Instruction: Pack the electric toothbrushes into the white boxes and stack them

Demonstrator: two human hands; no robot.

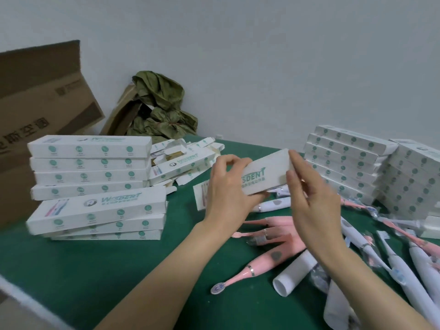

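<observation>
I hold a long white box (pixel 263 172) with green lettering above the green table (pixel 95 270). My left hand (pixel 229 189) grips the box's middle from below and in front, fingers curled over its top edge. My right hand (pixel 309 196) pinches the box's right end. Loose pink toothbrushes (pixel 257 265) and white toothbrushes (pixel 390 260) lie under and right of my hands. One stack of closed white boxes (pixel 95 186) stands at the left and another stack (pixel 345 163) at the right.
A heap of opened, flattened white boxes (pixel 185 160) lies behind the left stack. A white tube (pixel 292 275) lies near my right forearm. A brown carton (pixel 35 110) stands at far left, with crumpled green paper (pixel 159 108) by the wall.
</observation>
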